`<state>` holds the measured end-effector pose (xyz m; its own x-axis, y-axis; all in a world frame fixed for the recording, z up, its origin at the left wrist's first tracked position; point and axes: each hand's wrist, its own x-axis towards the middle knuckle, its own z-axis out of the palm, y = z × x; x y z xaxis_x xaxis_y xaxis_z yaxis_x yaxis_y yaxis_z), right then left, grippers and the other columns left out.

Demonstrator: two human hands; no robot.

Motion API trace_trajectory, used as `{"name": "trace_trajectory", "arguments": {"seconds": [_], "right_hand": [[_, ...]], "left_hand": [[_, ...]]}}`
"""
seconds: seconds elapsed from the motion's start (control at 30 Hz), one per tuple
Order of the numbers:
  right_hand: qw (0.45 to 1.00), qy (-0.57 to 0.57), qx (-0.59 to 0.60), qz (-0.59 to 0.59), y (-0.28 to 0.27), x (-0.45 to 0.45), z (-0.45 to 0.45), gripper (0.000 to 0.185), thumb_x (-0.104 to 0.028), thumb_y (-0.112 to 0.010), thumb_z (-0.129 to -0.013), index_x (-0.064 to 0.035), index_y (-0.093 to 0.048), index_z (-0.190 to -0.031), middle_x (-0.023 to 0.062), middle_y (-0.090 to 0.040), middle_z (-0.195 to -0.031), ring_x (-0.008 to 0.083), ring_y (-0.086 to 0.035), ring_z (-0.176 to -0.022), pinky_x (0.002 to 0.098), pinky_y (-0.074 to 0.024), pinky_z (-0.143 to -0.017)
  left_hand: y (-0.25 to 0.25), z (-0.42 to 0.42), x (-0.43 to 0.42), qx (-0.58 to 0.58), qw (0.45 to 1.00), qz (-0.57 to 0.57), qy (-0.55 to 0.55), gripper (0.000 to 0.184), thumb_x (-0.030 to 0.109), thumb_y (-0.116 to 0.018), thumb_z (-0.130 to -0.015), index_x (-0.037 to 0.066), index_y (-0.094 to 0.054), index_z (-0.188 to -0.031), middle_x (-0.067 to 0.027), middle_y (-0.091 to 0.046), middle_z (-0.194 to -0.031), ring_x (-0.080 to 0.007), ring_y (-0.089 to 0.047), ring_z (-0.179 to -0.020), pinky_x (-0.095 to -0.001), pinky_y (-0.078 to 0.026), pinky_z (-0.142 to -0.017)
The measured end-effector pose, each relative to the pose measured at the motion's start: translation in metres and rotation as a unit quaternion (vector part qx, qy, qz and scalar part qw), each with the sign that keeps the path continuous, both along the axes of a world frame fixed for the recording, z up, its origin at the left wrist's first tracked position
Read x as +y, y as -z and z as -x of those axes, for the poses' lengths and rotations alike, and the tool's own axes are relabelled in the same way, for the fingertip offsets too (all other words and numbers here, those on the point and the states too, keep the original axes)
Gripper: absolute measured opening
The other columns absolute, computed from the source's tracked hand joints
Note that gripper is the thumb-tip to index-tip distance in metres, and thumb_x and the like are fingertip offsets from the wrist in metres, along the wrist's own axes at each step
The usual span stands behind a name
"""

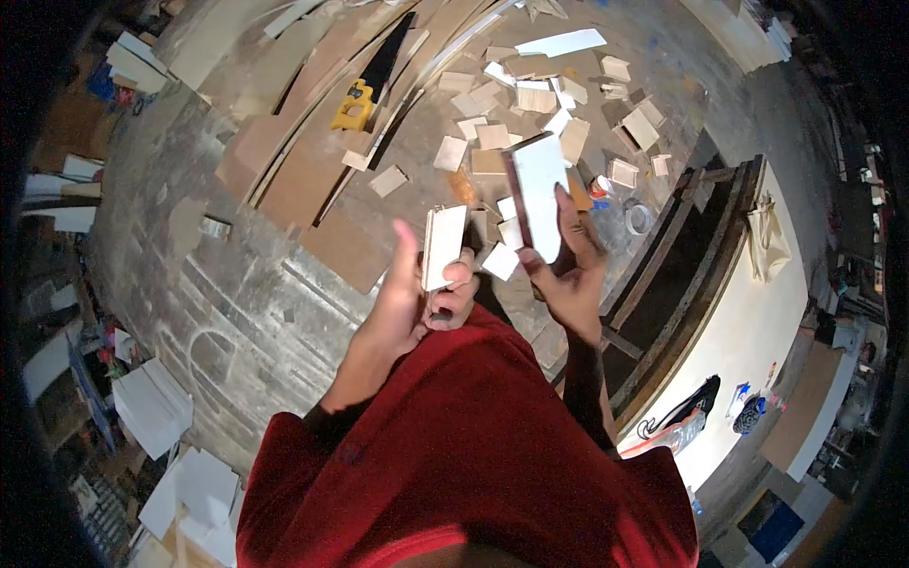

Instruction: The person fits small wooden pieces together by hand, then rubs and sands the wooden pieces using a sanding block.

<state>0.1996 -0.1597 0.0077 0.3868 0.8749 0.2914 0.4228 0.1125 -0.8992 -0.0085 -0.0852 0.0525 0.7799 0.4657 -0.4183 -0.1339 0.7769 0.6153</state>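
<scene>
My left hand [417,293] holds a small pale wooden block [444,248] with a layered edge, its fingers curled round the lower right side and the thumb raised beside it. My right hand [571,270] grips a longer white-faced board [539,199] with a dark left edge, thumb and fingers at its lower right. The two pieces are apart and held upright above the floor. Under and beyond them lie many small wooden pieces [492,136], scattered on the floor.
A saw [358,102] with a yellow handle lies on long boards [275,161] at the upper left. To the right stands a white-topped bench [734,331] with a dark frame. A tape roll [638,220] sits on the floor. White panels [154,407] are stacked at the lower left.
</scene>
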Motion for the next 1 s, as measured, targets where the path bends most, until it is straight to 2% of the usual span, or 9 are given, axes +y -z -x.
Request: {"name": "trace_trajectory", "arguments": {"seconds": [0.23,0.5,0.67,0.7,0.77,0.83,0.87,0.93,1.0], "right_hand": [[0.999,-0.033,-0.01,0.01,-0.015,0.004,0.008,0.078,-0.021,-0.085,-0.072,-0.0013,-0.051,-0.141,0.0093,-0.061,-0.096,0.0168,-0.058,-0.088,0.0299,-0.0493,-0.075],[0.991,-0.087,0.099,-0.005,-0.016,0.012,0.008,0.085,-0.025,-0.081,-0.08,0.0053,-0.038,-0.146,0.0249,-0.049,-0.142,0.0298,-0.05,-0.13,0.0379,-0.0389,-0.107],[0.993,-0.08,0.091,-0.01,-0.01,0.008,0.001,0.084,-0.027,-0.08,-0.081,0.0054,-0.038,-0.146,0.0246,-0.05,-0.14,0.0304,-0.05,-0.13,0.0405,-0.0376,-0.108],[0.994,-0.067,0.081,-0.005,-0.014,0.007,0.002,0.085,-0.028,-0.08,-0.08,0.0055,-0.039,-0.145,0.024,-0.052,-0.138,0.0299,-0.051,-0.129,0.0399,-0.0384,-0.107],[0.996,-0.055,0.07,-0.003,-0.015,0.004,0.005,0.085,-0.029,-0.081,-0.079,0.0056,-0.04,-0.145,0.0234,-0.054,-0.137,0.0295,-0.052,-0.127,0.0393,-0.0393,-0.106],[0.994,-0.1,0.044,-0.009,-0.017,0.002,0.014,0.098,-0.05,-0.076,-0.081,0.0093,-0.033,-0.147,0.0245,-0.049,-0.14,0.0313,-0.048,-0.13,0.0407,-0.037,-0.108],[0.989,-0.124,0.073,0.023,-0.025,-0.002,0.018,0.102,-0.049,-0.08,-0.075,0.007,-0.035,-0.147,0.0225,-0.055,-0.13,0.0318,-0.055,-0.119,0.0406,-0.0419,-0.101],[0.98,-0.17,-0.094,0.036,-0.028,-0.007,0.026,0.107,-0.047,-0.086,-0.067,0.0042,-0.037,-0.147,0.0214,-0.058,-0.121,0.0327,-0.058,-0.109,0.0415,-0.0451,-0.095],[0.987,-0.149,-0.067,0.004,-0.001,0.0,0.022,0.102,-0.041,-0.087,-0.065,0.0039,-0.041,-0.145,0.0218,-0.059,-0.118,0.0324,-0.059,-0.106,0.0415,-0.0465,-0.092]], "left_hand": [[0.009,-0.009,0.009,-0.001,0.999,-0.004,-0.047,0.067,0.074,-0.022,-0.096,0.013,-0.048,-0.085,0.001,-0.047,-0.075,-0.0085,-0.039,-0.055,-0.0217,-0.03,-0.047],[0.009,-0.008,0.016,0.059,0.992,-0.071,-0.086,0.058,0.057,-0.034,-0.103,0.005,-0.05,-0.124,-0.0045,-0.058,-0.086,-0.0126,-0.055,-0.067,-0.0234,-0.041,-0.055],[0.024,0.005,0.035,0.034,0.988,-0.072,-0.136,0.042,0.035,-0.059,-0.099,0.004,-0.052,-0.127,-0.0168,-0.066,-0.114,-0.018,-0.066,-0.083,-0.0248,-0.052,-0.068],[0.023,0.009,0.038,-0.023,0.986,-0.034,-0.16,0.038,0.021,-0.067,-0.095,0.002,-0.052,-0.124,-0.0218,-0.067,-0.116,-0.0159,-0.068,-0.089,-0.0212,-0.057,-0.074],[0.012,0.005,0.037,-0.011,0.978,-0.056,-0.198,0.037,0.019,-0.068,-0.094,0.001,-0.053,-0.123,-0.0228,-0.066,-0.116,-0.0171,-0.068,-0.092,-0.022,-0.057,-0.075],[0.004,0.003,0.034,0.0,0.969,-0.077,-0.234,0.036,0.017,-0.069,-0.093,0.001,-0.054,-0.122,-0.0238,-0.066,-0.117,-0.0184,-0.069,-0.094,-0.0229,-0.057,-0.075],[0.002,0.004,0.033,-0.019,0.968,-0.086,-0.236,0.036,0.014,-0.069,-0.092,0.001,-0.054,-0.121,-0.025,-0.065,-0.118,-0.0204,-0.068,-0.098,-0.0247,-0.057,-0.079],[-0.002,0.005,0.027,-0.039,0.966,-0.094,-0.237,0.035,0.012,-0.07,-0.091,0.002,-0.054,-0.121,-0.0261,-0.064,-0.119,-0.0224,-0.068,-0.102,-0.0266,-0.057,-0.082],[-0.006,0.004,0.02,-0.054,0.961,-0.088,-0.256,0.043,0.018,-0.073,-0.088,0.001,-0.054,-0.123,-0.0224,-0.061,-0.124,-0.0204,-0.065,-0.102,-0.0252,-0.056,-0.086]]}}
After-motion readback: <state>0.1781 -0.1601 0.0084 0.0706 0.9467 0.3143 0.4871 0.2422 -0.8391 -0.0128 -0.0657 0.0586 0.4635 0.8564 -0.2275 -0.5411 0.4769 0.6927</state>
